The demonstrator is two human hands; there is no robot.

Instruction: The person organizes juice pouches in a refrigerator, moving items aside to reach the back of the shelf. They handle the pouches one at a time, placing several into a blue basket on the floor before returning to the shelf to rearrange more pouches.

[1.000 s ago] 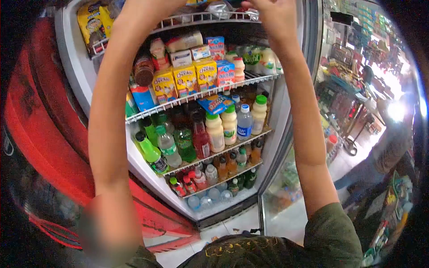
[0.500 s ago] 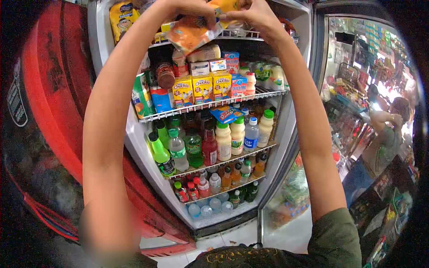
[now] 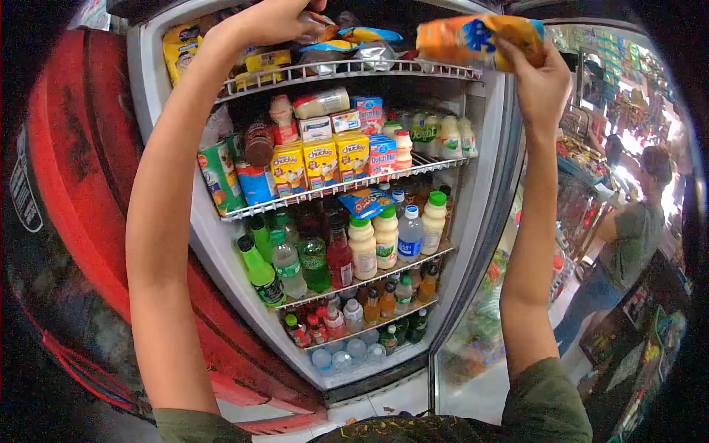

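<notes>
My right hand (image 3: 543, 85) grips a bright orange and yellow snack packet (image 3: 469, 40) with a blue label, held before the right end of the fridge's top shelf and slightly blurred. My left hand (image 3: 277, 22) is at the left part of that shelf, cut by the upper frame edge. Its fingers close on a small orange-brown packet (image 3: 322, 28), only partly visible. Close to it lie silver and blue packets (image 3: 375, 55) and a yellow packet (image 3: 267, 66) behind the wire lip.
Milk boxes (image 3: 321, 161) and cans fill the second shelf; bottles (image 3: 363, 247) stand on lower ones. The glass door (image 3: 473, 332) stands open at right. A red cooler (image 3: 88, 148) flanks the left. Another person (image 3: 635, 229) is beyond the door.
My hands have moved apart. The right hand has carried the orange and yellow packet rightward; the left has shifted left with the orange packet. The view has turned slightly.
</notes>
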